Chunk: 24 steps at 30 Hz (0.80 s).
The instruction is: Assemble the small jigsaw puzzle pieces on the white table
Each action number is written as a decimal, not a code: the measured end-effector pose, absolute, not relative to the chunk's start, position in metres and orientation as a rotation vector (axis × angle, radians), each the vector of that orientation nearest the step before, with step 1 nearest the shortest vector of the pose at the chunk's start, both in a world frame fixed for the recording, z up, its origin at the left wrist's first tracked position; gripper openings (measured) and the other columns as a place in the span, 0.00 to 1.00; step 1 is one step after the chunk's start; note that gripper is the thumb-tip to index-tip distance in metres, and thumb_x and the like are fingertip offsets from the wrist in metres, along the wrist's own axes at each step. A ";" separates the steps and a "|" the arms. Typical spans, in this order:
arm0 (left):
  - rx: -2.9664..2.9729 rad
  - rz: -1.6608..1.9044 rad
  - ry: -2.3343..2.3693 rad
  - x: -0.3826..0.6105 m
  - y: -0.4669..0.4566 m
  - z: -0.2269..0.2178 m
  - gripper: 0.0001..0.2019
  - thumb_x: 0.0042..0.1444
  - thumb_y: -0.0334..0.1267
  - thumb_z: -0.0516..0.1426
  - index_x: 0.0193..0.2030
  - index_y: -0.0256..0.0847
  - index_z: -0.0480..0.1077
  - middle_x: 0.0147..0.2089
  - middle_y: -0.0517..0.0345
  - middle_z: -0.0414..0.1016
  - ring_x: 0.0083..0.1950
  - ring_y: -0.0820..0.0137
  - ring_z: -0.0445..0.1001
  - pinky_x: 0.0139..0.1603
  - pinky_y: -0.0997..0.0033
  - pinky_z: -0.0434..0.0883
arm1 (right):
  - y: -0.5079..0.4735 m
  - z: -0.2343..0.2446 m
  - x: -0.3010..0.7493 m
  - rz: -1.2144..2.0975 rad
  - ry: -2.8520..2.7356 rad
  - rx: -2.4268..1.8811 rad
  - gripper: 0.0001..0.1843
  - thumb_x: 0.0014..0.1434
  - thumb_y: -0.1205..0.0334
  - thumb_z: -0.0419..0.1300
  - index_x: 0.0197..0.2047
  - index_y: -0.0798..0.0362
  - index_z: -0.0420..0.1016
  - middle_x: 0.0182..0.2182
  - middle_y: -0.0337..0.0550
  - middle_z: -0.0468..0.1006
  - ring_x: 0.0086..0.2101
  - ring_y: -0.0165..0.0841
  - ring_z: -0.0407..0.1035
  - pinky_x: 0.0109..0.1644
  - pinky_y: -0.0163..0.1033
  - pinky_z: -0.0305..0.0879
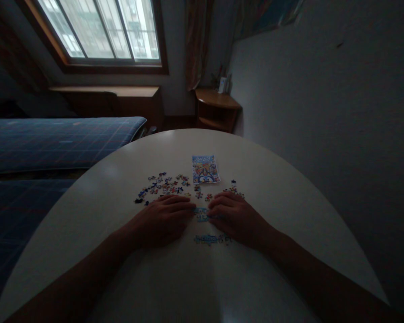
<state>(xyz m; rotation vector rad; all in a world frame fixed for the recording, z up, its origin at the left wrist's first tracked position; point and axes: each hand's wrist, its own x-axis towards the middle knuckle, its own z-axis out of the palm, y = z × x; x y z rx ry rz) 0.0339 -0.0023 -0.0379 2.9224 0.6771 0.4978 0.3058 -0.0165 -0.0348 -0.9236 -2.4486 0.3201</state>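
A small joined patch of light blue jigsaw puzzle pieces (202,214) lies on the table between my two hands. My left hand (166,217) rests palm down at its left side, fingers stretched out and their tips at the patch's edge. From the right, my right hand (234,217) curls its fingers onto the patch, covering part of it. Nearer to me sits a joined strip of puzzle pieces (210,239) in blue with dark print. Loose puzzle pieces (166,185) are spread beyond my left hand, and a few more puzzle pieces (233,184) beyond my right.
A printed blue picture sheet (206,169) lies past the pieces on the round white table (272,278). Left of the table is a bed with a plaid mattress (63,141). A wooden corner shelf (218,98) stands behind it, and a wall (323,112) runs along the right.
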 end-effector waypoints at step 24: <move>2.954 0.551 0.769 0.031 0.002 -0.041 0.13 0.65 0.33 0.52 0.54 0.41 0.71 0.59 0.53 0.75 0.62 0.63 0.70 0.62 0.55 0.69 | -0.016 -0.034 0.306 0.310 -2.459 -0.930 0.03 0.61 0.64 0.63 0.39 0.50 0.77 0.41 0.44 0.80 0.49 0.38 0.70 0.57 0.49 0.65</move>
